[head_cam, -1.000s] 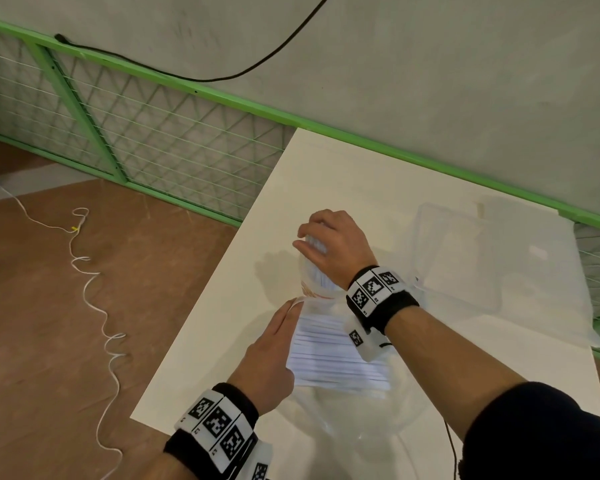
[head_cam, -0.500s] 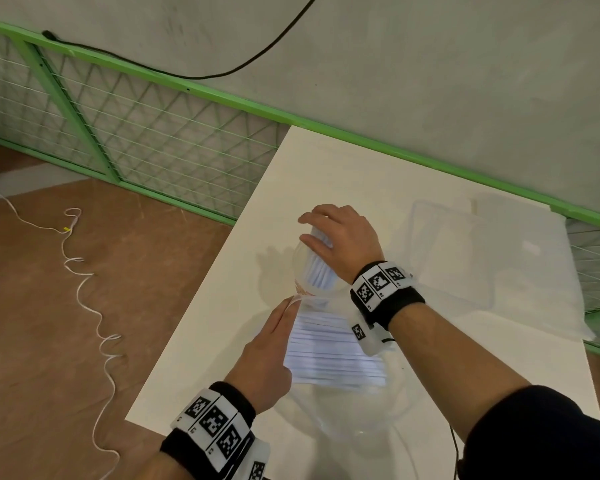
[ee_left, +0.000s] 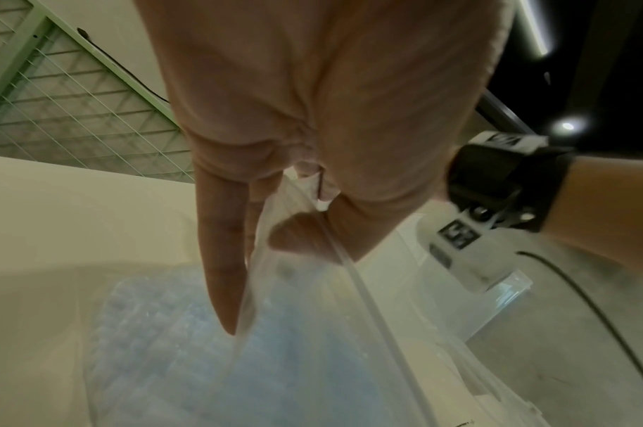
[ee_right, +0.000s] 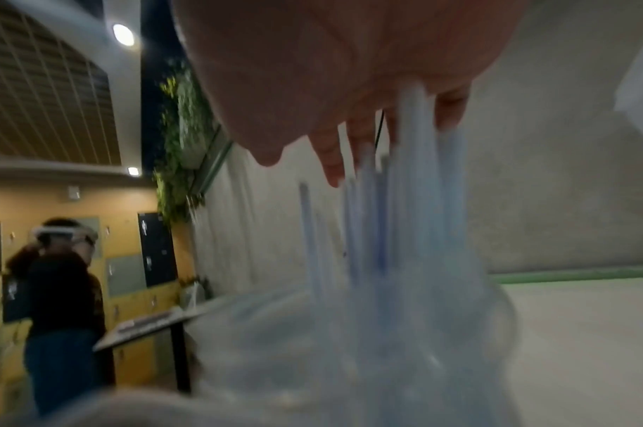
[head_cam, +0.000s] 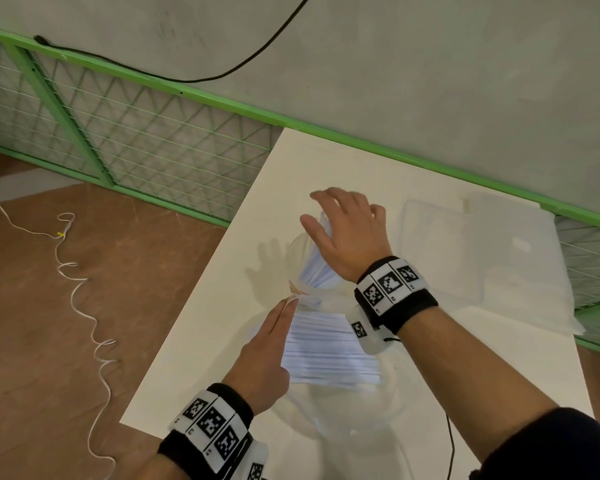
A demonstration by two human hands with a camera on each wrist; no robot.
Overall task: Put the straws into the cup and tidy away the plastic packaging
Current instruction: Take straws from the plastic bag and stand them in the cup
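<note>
A clear cup [head_cam: 296, 252] stands mid-table with a bunch of pale blue straws [head_cam: 314, 268] leaning in it. My right hand [head_cam: 309, 207] hovers over the straw tops with fingers spread and straight; in the right wrist view the straws [ee_right: 411, 202] rise from the cup [ee_right: 495, 332] up to the fingers [ee_right: 331, 161]. Nearer me lies the clear plastic bag [head_cam: 326, 427] with more straws [head_cam: 329, 348] inside. My left hand [head_cam: 291, 301] pinches the bag's mouth edge beside the cup; the left wrist view shows thumb and fingers [ee_left: 221, 260] clamping the bag film [ee_left: 331, 332].
A clear plastic box [head_cam: 440, 258] and a translucent sheet [head_cam: 520, 278] lie at the table's back right. The table edge [head_cam: 201, 306] drops to the floor on the left, where a white cord [head_cam: 94, 334] trails. A green mesh fence [head_cam: 136, 140] runs behind. A person [ee_right: 60, 289] stands far off.
My right hand has lifted a little and its fingers have spread off the straws it was gripping in the cup. The left hand keeps its pinch on the bag.
</note>
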